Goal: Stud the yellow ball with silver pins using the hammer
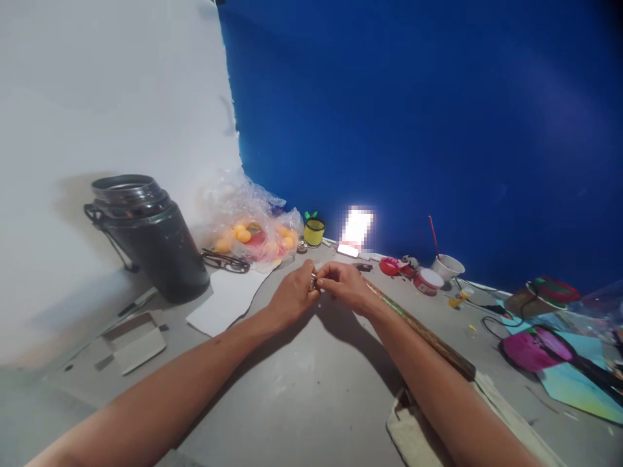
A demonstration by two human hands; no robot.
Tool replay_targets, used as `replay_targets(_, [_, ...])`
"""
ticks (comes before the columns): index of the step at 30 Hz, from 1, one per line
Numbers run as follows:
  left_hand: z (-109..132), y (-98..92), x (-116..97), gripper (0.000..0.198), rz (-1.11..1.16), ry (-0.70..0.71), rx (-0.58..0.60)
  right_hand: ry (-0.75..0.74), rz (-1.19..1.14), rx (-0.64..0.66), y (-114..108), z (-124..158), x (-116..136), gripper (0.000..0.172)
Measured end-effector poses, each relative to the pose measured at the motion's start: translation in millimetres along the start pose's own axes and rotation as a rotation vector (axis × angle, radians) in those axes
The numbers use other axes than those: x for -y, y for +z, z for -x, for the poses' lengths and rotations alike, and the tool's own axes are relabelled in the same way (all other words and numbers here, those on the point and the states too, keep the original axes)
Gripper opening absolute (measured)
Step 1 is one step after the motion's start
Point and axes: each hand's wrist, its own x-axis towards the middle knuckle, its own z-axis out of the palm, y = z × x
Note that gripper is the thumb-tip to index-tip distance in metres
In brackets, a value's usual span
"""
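Observation:
My left hand (291,295) and my right hand (346,285) meet over the middle of the grey table (302,389), fingers pinched together. Between the fingertips sits a small shiny metallic object (313,281), too small to name. Both hands touch it. A long brown stick with green marks (422,332) lies on the table under my right forearm, running toward the lower right.
A dark metal can (150,240) stands at left, with glasses (224,260) and a plastic bag of orange balls (253,237) beside it. White paper (228,298), card pieces (136,340), a yellow cup (314,232), red lids, a white cup with brush (446,264), cables and coloured paper (574,383) lie around.

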Motion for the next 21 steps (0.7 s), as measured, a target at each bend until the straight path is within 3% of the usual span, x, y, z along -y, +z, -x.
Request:
replay_targets(6, [1,4.5,-3,0.024,0.105,-0.055,-0.047,-0.058,0.141,-0.020,4,2,8,0.011])
replay_targets(9, [-2,4.2,-5,0.020,0.179,-0.111,-0.034,-0.008,0.114,-0.009,-9,1,12,0.018])
replay_targets(11, [-4,2.5,-6,0.016,0.245,-0.110,-0.035,0.019,0.158,-0.093,-27,0,14,0.022])
replay_targets(13, [-5,0.1,-7,0.016,0.322,-0.106,-0.043,0.023,0.378,-0.215,-48,1,15,0.024])
replay_targets(15, [-5,-2.4,-9,0.018,0.418,-0.133,-0.038,0.120,0.784,-0.279,-67,3,13,0.028])
replay_targets(18, [-3,-5.6,-12,0.024,0.581,-0.202,0.038,0.331,1.150,-0.156,-84,8,6,0.032])
replay_targets(21, [-3,-8.1,-13,0.021,0.766,-0.224,0.132,0.384,1.196,-0.015,-86,10,-3,0.034])
